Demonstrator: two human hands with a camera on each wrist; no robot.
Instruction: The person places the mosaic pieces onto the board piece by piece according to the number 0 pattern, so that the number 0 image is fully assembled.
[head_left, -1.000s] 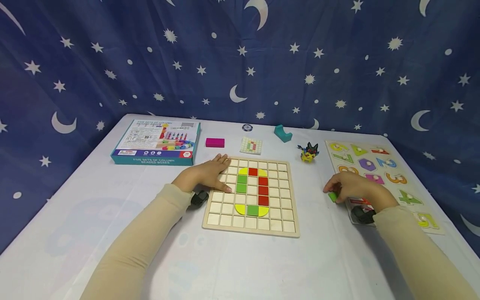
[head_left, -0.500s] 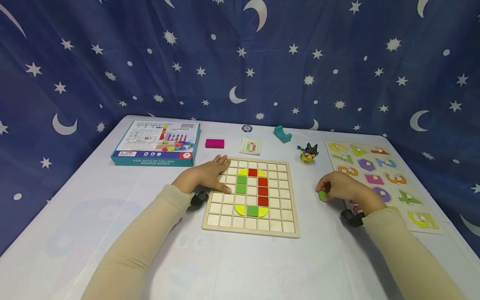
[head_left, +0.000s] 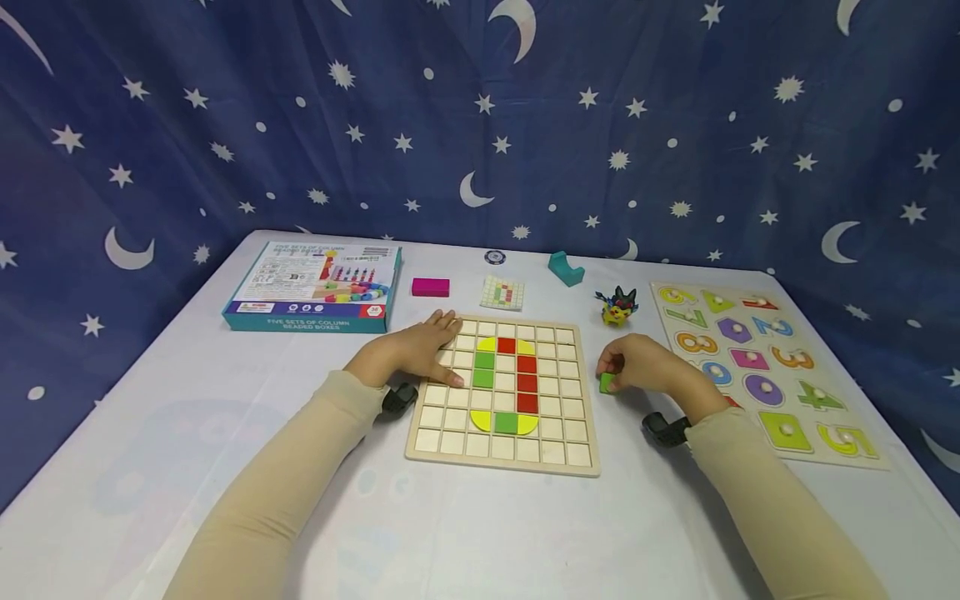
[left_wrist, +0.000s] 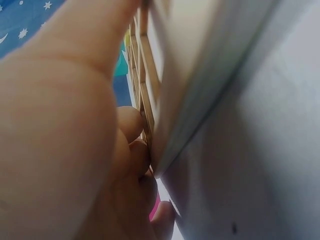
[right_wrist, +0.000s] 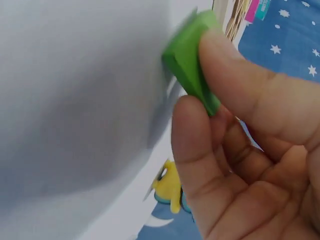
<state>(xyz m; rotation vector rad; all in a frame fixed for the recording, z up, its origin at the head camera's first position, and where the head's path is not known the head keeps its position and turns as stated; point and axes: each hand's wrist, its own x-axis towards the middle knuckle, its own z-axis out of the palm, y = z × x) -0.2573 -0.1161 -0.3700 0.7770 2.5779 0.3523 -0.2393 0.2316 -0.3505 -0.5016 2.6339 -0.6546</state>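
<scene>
My left hand rests with spread fingers on the left side of a wooden grid board. In the left wrist view its fingers lie along the board's edge. Red squares, green squares and yellow rounded corner pieces sit in the board's cells, forming a broken ring. Just right of the board, my right hand pinches a green tile between thumb and fingers. The right wrist view shows this green tile tilted, close over the white cloth.
Behind the board lie a small pattern card, a magenta block, a teal curved block and a round chip. A boxed bead set stands at left. A toy figure and a number puzzle board are at right.
My right hand has moved left with the green tile, away from the number puzzle board and toward the grid board. My left hand has stayed in place.
</scene>
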